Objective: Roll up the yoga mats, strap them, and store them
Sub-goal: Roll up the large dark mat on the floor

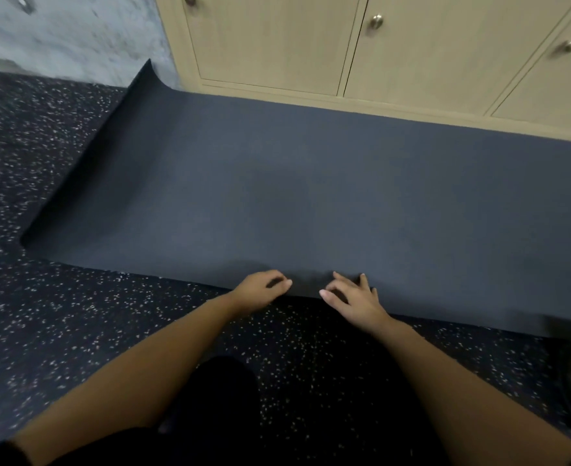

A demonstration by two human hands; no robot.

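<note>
Head view shows a dark grey-blue yoga mat (311, 183) lying unrolled on the speckled rubber floor (41, 314), its far long edge against the base of the wooden cabinets (277, 45). Its far left corner (146, 74) curls upward. The left hand (260, 290) and right hand (353, 295) sit close together on the near long edge with fingers curled onto it. The thumbs seem tucked under to pinch it, though motion blur leaves this unsure. The mat looks light, soft and floppy, with a grippy surface, and it will probably sag if lifted at one point. Rolling likely goes best from a short end, with the hands spread wide across the width.
</note>
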